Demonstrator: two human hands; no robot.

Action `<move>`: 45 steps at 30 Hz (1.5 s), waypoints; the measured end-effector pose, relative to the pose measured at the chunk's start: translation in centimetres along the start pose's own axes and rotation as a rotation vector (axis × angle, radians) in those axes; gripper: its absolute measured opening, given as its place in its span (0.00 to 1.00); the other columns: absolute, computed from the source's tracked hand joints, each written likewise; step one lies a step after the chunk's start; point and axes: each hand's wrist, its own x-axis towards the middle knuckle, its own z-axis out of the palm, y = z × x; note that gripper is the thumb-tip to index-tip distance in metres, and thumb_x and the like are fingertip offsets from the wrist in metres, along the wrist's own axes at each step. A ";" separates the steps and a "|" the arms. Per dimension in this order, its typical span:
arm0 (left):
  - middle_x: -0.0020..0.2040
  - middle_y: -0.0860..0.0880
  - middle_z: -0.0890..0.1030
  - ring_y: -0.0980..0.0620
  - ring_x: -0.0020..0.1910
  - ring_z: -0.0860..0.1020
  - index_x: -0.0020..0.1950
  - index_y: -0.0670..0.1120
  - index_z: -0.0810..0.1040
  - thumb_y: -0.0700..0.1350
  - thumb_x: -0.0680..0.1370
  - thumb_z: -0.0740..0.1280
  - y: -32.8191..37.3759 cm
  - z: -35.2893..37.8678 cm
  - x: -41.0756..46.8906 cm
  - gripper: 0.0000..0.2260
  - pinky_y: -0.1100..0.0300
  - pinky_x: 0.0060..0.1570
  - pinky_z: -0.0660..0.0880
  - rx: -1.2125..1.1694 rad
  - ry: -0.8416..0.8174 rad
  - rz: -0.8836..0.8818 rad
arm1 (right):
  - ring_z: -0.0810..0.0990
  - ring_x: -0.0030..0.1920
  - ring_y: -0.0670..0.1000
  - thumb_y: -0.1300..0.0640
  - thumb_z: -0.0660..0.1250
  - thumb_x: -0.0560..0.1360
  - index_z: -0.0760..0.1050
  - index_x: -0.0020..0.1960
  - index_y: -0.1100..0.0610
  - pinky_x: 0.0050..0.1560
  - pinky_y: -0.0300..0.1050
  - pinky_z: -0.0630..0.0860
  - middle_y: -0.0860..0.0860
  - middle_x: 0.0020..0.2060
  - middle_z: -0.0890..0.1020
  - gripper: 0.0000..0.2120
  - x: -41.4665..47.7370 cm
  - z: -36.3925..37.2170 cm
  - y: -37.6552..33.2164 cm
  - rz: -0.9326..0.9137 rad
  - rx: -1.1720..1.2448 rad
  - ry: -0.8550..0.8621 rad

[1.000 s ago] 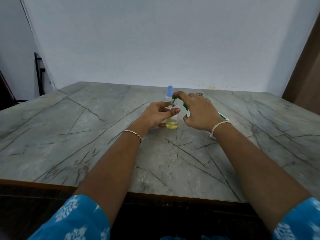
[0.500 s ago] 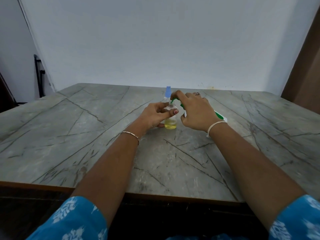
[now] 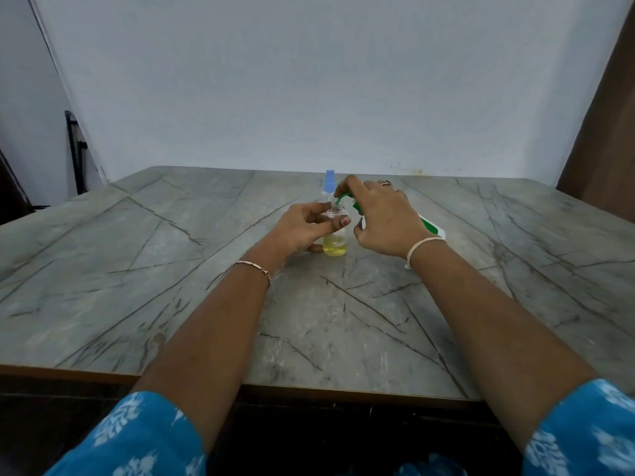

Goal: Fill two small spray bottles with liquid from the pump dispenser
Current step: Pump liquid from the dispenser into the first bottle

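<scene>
Blue patterned sleeves [image 3: 137, 438] lay at the near edge, with both forearms reaching over the grey table [image 3: 137, 269]. At mid-table the left hand [image 3: 302, 228] gripped a small uncapped bottle [image 3: 335, 247], upright and holding yellow liquid at its base. The right hand [image 3: 385, 218] was curled round a tilted green-and-white pump dispenser [image 3: 431, 228], its nozzle at the bottle's mouth. Just behind stood a second bottle [image 3: 330, 176] with a blue spray cap.

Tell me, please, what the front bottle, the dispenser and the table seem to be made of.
The front bottle looks clear, likely plastic though glass is possible: yellow liquid shows through its wall. The dispenser is opaque white and green, smooth, probably plastic. The table has a grey, veined, matte top like marble; its brown edge hints at laminate over wood.
</scene>
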 end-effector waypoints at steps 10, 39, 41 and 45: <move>0.47 0.53 0.82 0.59 0.48 0.80 0.62 0.48 0.78 0.51 0.73 0.73 0.2 -0.1 -0.1 0.19 0.62 0.41 0.80 -0.005 -0.012 -0.017 | 0.75 0.51 0.57 0.58 0.67 0.68 0.61 0.68 0.44 0.52 0.55 0.73 0.50 0.44 0.76 0.31 -0.7 -0.3 0.2 -0.004 -0.090 -0.015; 0.53 0.49 0.82 0.58 0.49 0.80 0.60 0.49 0.78 0.49 0.73 0.73 0.4 0.0 -0.3 0.17 0.63 0.41 0.80 -0.044 -0.014 -0.028 | 0.75 0.52 0.57 0.58 0.68 0.68 0.62 0.63 0.46 0.52 0.54 0.72 0.51 0.47 0.76 0.27 -0.1 0.1 -0.2 0.010 -0.084 0.022; 0.50 0.51 0.82 0.59 0.46 0.80 0.57 0.50 0.78 0.48 0.73 0.72 0.5 0.0 -0.3 0.14 0.64 0.39 0.80 -0.057 -0.018 -0.034 | 0.75 0.52 0.57 0.58 0.68 0.68 0.62 0.65 0.45 0.52 0.54 0.72 0.51 0.47 0.76 0.29 -0.2 0.1 -0.2 0.008 -0.104 0.023; 0.50 0.51 0.81 0.58 0.47 0.79 0.60 0.49 0.77 0.49 0.73 0.73 0.5 0.0 -0.1 0.17 0.62 0.40 0.80 -0.048 -0.011 -0.048 | 0.75 0.52 0.57 0.57 0.68 0.68 0.59 0.71 0.43 0.52 0.54 0.73 0.50 0.45 0.76 0.34 -0.7 0.0 0.1 0.007 -0.127 0.013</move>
